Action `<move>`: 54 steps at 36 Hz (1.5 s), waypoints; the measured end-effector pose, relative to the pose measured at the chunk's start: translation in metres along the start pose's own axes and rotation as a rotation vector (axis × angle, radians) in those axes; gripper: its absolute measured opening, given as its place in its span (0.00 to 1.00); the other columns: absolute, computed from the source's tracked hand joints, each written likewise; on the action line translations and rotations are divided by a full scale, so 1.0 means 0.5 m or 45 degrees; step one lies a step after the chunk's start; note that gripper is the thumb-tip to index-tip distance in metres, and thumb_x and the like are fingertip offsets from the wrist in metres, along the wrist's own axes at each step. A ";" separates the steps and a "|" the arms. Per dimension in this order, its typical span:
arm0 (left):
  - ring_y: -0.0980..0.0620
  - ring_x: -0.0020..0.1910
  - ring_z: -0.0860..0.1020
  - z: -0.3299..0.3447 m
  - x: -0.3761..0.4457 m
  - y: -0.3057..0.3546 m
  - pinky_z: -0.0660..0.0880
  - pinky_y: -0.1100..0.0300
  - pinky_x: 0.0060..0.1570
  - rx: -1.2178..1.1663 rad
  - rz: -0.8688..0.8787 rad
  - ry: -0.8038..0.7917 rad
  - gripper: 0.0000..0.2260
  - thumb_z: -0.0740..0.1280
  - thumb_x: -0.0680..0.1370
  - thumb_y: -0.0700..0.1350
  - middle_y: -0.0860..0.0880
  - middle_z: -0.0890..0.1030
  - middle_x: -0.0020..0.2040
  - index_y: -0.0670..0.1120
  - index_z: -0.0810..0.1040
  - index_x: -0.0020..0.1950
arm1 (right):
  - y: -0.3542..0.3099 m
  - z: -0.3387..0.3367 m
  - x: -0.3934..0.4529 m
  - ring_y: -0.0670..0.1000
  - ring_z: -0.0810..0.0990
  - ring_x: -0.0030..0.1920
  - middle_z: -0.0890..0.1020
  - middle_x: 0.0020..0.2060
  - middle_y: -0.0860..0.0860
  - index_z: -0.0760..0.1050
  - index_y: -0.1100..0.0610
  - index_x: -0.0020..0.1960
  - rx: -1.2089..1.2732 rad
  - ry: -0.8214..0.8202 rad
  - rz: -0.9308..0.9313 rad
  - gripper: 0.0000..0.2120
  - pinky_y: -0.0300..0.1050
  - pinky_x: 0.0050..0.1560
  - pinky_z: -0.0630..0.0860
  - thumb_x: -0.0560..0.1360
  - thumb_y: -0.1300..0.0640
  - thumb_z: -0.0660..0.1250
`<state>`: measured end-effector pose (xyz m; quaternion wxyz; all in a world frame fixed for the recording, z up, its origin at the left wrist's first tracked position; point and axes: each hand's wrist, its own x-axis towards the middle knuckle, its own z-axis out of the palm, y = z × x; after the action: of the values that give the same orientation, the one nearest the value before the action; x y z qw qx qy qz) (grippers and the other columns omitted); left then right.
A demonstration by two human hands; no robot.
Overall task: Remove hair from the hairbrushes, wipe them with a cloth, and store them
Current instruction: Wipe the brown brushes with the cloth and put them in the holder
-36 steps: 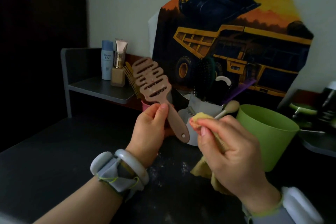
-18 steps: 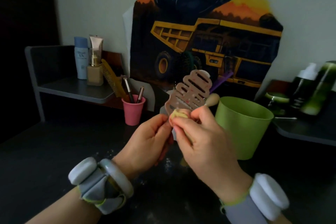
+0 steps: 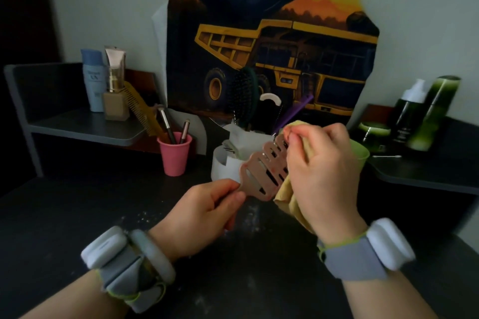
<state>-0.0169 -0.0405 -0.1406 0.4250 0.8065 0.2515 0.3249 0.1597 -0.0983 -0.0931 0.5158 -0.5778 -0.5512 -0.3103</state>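
The wiping step is under way on one brush: the pink vented hairbrush (image 3: pixel 267 168) is held in the air above the middle of the dark tabletop (image 3: pixel 77 215), in front of the white holder (image 3: pixel 223 166). The left hand (image 3: pixel 199 212) has its fingers curled tight round the handle, and the right hand (image 3: pixel 318 171) pinches the yellow cloth (image 3: pixel 287 195) against the far end of the brush head, with the rest of the cloth hanging below the palm. No hair shows in the slots of this brush, so the hair removal on it looks done, though the picture is too soft to be sure. A dark paddle brush (image 3: pixel 243 93) already stands upright in the white holder toward the tabletop's back edge; whether it has been cleaned cannot be told. A yellow comb (image 3: pixel 141 109) leans near the pink cup (image 3: pixel 174 153) at the back left. What seems left is finishing this wipe and putting the brush away. Compared with half a second ago, the brush head has tipped from nearly upright to slanting away to the right, and the cloth has travelled from the base of the head near the handle up to its tip; a second ago the cloth was not yet on the brush.
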 end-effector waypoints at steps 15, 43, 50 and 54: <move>0.56 0.24 0.73 -0.006 0.003 0.009 0.70 0.66 0.23 -0.233 -0.052 0.129 0.07 0.61 0.78 0.49 0.52 0.78 0.30 0.53 0.79 0.44 | -0.061 0.027 -0.050 0.47 0.71 0.31 0.72 0.41 0.48 0.76 0.52 0.50 -0.065 -0.352 -0.304 0.06 0.38 0.24 0.66 0.78 0.53 0.62; 0.57 0.27 0.76 -0.007 -0.001 0.005 0.72 0.67 0.28 0.050 0.002 0.079 0.08 0.61 0.78 0.49 0.55 0.78 0.31 0.50 0.78 0.43 | -0.007 0.010 -0.006 0.42 0.72 0.31 0.76 0.42 0.48 0.73 0.55 0.49 -0.062 -0.230 -0.093 0.06 0.37 0.25 0.71 0.80 0.54 0.59; 0.58 0.27 0.76 -0.014 -0.006 0.004 0.72 0.68 0.27 0.055 -0.006 0.055 0.08 0.61 0.78 0.49 0.55 0.79 0.32 0.49 0.78 0.45 | 0.038 -0.004 0.013 0.49 0.76 0.35 0.76 0.40 0.50 0.73 0.56 0.48 -0.005 -0.164 0.092 0.05 0.52 0.31 0.77 0.80 0.56 0.60; 0.57 0.25 0.75 -0.015 -0.004 0.000 0.71 0.67 0.25 0.019 -0.045 0.093 0.09 0.62 0.79 0.49 0.53 0.78 0.29 0.52 0.77 0.40 | 0.014 0.008 -0.002 0.45 0.73 0.30 0.77 0.40 0.50 0.74 0.57 0.49 0.032 -0.225 -0.058 0.05 0.44 0.25 0.74 0.79 0.57 0.61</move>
<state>-0.0237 -0.0380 -0.1383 0.4152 0.7928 0.2835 0.3445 0.1654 -0.0938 -0.0970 0.4653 -0.5836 -0.6115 -0.2628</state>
